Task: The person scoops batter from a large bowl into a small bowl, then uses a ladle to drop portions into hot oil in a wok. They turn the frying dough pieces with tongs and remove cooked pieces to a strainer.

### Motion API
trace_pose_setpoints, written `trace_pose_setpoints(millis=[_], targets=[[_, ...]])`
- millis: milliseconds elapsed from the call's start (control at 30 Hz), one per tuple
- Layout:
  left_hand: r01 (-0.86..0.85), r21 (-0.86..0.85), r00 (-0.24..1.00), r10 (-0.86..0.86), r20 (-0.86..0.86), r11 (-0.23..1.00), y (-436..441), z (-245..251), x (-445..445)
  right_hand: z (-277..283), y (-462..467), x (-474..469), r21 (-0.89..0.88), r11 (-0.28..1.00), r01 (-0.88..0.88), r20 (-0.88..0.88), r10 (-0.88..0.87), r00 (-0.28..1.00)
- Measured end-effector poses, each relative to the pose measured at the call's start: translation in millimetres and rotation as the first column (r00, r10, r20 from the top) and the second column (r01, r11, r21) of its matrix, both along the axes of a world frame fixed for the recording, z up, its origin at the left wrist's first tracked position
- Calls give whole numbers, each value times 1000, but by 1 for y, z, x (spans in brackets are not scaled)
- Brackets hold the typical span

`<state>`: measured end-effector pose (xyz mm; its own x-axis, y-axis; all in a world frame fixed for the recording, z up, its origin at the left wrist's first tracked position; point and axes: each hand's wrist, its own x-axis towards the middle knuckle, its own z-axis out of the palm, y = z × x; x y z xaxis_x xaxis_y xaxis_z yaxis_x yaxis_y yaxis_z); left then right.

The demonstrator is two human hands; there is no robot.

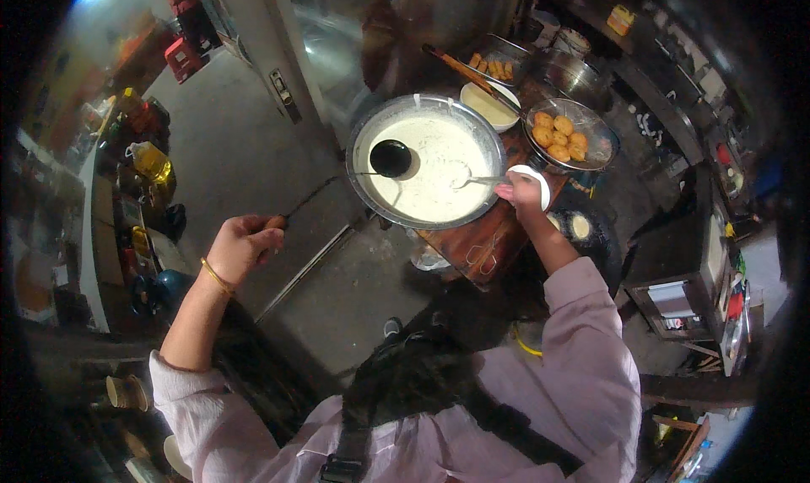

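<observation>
A long-handled ladle with a round dark head is gripped at its handle end by my left hand. Its head is over a large metal basin of pale, thick batter. My right hand holds a metal spoon, whose tip meets the batter near the basin's right side. A white dish shows behind the right hand; whether the hand touches it I cannot tell. Beyond the basin, a white bowl of pale liquid has long wooden-handled tongs or sticks lying across it.
Round fried cakes lie in a wire strainer, near a tray of fried rolls and a metal pot. Scissors rest on the wooden table. Below right is a dark pan with pale rounds. Another person stands far left.
</observation>
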<state>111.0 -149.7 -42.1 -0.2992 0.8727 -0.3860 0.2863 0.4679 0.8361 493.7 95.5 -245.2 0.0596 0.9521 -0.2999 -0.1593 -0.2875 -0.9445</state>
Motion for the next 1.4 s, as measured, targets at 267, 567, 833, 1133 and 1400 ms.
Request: trace_pose_setpoints(millis=[267, 567, 833, 1133, 1400], targets=[[46, -65, 999, -47, -26, 997, 4, 12, 7, 33, -5, 4, -64, 996, 56, -169, -66, 983], [85, -65, 995, -81, 66, 994, 17, 13, 17, 54, -67, -37, 402, 892, -206, 43, 207, 977], [96, -64, 987, -86, 139, 993, 18, 14, 20, 24, -106, -35, 513, 341, -787, 854, -112, 508], [100, -92, 989, -89, 118, 991, 18, 20, 19, 22, -122, -36, 479, 148, -865, 829, -399, 391], [130, -51, 990, -127, 60, 990, 14, 25, 16, 20, -120, -45, 483, 114, -868, 830, -377, 411]])
